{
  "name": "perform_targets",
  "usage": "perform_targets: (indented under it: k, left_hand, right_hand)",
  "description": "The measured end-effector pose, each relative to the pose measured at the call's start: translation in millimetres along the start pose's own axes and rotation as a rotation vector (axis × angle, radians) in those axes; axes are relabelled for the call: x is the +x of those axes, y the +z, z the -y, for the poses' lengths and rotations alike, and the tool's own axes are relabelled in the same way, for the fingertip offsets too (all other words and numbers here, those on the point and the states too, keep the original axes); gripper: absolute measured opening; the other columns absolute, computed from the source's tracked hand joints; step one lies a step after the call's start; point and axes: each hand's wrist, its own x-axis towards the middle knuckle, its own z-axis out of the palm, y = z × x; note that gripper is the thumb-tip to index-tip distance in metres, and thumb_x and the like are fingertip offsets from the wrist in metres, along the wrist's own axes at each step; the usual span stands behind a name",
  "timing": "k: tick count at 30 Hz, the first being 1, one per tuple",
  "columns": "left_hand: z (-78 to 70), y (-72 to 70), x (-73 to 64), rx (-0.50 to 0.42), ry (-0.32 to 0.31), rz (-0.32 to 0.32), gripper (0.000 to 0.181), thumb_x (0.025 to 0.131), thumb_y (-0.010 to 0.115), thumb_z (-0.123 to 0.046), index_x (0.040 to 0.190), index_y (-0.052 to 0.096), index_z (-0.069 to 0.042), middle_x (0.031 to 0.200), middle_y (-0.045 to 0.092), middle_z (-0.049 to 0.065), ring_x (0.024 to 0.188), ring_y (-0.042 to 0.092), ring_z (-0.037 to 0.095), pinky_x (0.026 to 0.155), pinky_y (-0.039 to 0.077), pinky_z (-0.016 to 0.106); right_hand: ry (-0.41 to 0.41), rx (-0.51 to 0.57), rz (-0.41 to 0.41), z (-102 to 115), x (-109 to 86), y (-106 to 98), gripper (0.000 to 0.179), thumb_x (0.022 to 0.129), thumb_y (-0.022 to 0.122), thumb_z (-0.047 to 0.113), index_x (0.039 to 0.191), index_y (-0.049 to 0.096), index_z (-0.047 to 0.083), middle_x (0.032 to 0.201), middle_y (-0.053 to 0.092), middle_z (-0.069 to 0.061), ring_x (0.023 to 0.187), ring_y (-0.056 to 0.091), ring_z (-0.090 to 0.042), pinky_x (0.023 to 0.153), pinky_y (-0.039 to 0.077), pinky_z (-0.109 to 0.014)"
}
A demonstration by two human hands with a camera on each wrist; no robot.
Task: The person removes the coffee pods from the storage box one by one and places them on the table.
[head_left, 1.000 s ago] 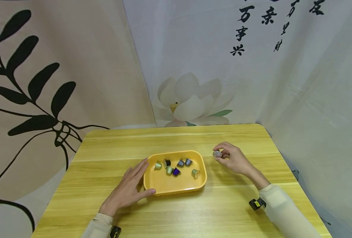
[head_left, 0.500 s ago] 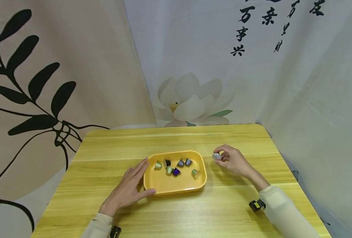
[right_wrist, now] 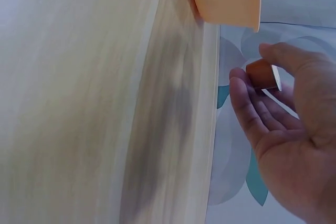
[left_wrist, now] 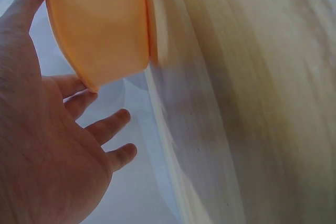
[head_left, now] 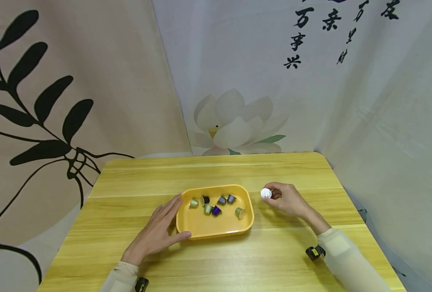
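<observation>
My right hand (head_left: 288, 198) pinches a coffee capsule (head_left: 265, 193) between thumb and fingertips, above the table to the right of the yellow tray (head_left: 216, 231). The capsule's pale lid faces the head camera; in the right wrist view its body (right_wrist: 259, 74) looks orange-brown. Inside the tray lie several more capsules: light green ones (head_left: 240, 213), a black one (head_left: 205, 200), a purple one (head_left: 216, 211) and two blue-grey ones (head_left: 231, 198). At the tray's left end my left hand (head_left: 157, 231) rests with extended fingers on the rim, thumb at the near corner.
The wooden table (head_left: 289, 255) carries the tray near its middle. A printed curtain (head_left: 245, 81) hangs behind the table's far edge, with another light cloth (head_left: 394, 121) on the right. A small black device (head_left: 313, 252) is strapped at each wrist.
My right hand has lowered slightly and turned the capsule, so its lid now shows fully and bright. The left hand and the tray with its capsules have stayed in place.
</observation>
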Motion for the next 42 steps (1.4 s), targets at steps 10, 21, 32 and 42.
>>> perform_targets:
  k: [10, 21, 32, 42]
  left_hand:
    - [0.6, 0.4, -0.4, 0.002, -0.001, 0.001, 0.115, 0.099, 0.077, -0.070, 0.182, 0.022, -0.013, 0.192, 0.014, 0.000, 0.175, 0.030, 0.037, 0.139, 0.018, 0.078]
    - [1.6, 0.9, -0.3, 0.005, 0.001, -0.001, 0.115, 0.099, 0.077, -0.071, 0.182, 0.022, -0.013, 0.192, 0.014, 0.000, 0.175, 0.030, 0.037, 0.138, 0.019, 0.078]
    - [2.1, 1.4, -0.3, 0.004, 0.004, -0.001, 0.115, 0.099, 0.077, -0.070, 0.182, 0.022, -0.013, 0.192, 0.014, 0.000, 0.175, 0.031, 0.037, 0.138, 0.019, 0.079]
    - [2.0, 1.0, -0.2, 0.003, -0.002, 0.005, 0.115, 0.099, 0.077, -0.071, 0.182, 0.021, -0.014, 0.192, 0.012, -0.002, 0.175, 0.029, 0.036, 0.139, 0.018, 0.077]
  right_hand:
    - [-0.034, -0.063, 0.005, -7, 0.9, 1, 0.027, 0.100, 0.088, 0.016, 0.122, 0.079, 0.003, 0.113, 0.080, -0.009, 0.090, 0.078, -0.011, 0.078, 0.065, -0.018]
    - [0.065, -0.064, 0.025, -15, 6.2, 6, 0.029, 0.102, 0.086, 0.020, 0.126, 0.079, 0.004, 0.110, 0.082, -0.008, 0.094, 0.077, -0.013, 0.080, 0.064, -0.021]
    - [0.076, -0.070, 0.060, -19, 13.3, 11, 0.024, 0.104, 0.085, 0.022, 0.122, 0.080, 0.007, 0.106, 0.083, -0.003, 0.094, 0.075, -0.011, 0.082, 0.063, -0.021]
    - [0.036, -0.107, 0.059, -19, 16.8, 15, 0.019, 0.103, 0.085, 0.021, 0.117, 0.082, 0.009, 0.099, 0.080, 0.001, 0.087, 0.067, -0.008, 0.075, 0.057, -0.020]
